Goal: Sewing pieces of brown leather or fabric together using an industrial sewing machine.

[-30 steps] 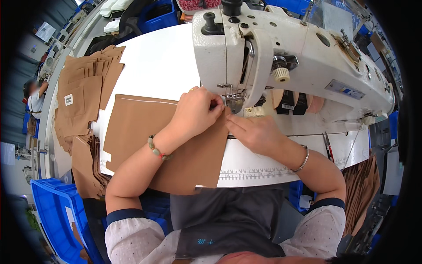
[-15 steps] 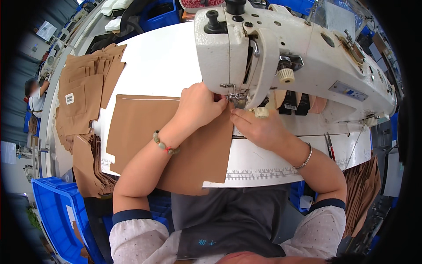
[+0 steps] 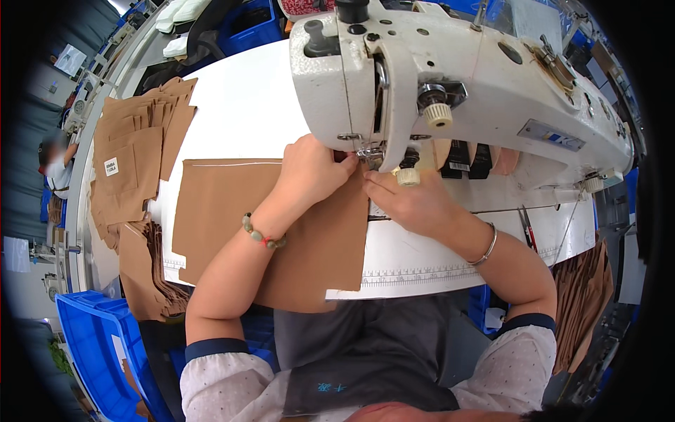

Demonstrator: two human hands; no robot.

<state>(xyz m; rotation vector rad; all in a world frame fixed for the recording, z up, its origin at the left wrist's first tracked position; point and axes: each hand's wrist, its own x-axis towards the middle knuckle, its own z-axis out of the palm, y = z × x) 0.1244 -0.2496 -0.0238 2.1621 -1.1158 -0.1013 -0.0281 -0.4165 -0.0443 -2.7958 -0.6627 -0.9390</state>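
Note:
A brown fabric panel [image 3: 232, 211] lies flat on the white sewing table [image 3: 246, 105], its far right corner under the presser foot of a white sewing machine [image 3: 450, 84]. My left hand [image 3: 313, 172] rests on the fabric with fingers curled and pinched at its edge right beside the needle. My right hand [image 3: 411, 200] lies flat on the table just right of the needle, fingertips touching the fabric's edge. A bead bracelet circles my left wrist, a metal bangle my right.
A pile of brown fabric pieces [image 3: 137, 155] sits at the table's left, with more draped over the left edge [image 3: 151, 267]. A blue plastic bin [image 3: 98, 352] stands on the floor at lower left. A person [image 3: 56, 169] works far left. Scissors [image 3: 527, 228] lie right of the machine.
The fabric panel has slid away from me, toward and under the machine. Both hands moved with it, closer to the needle.

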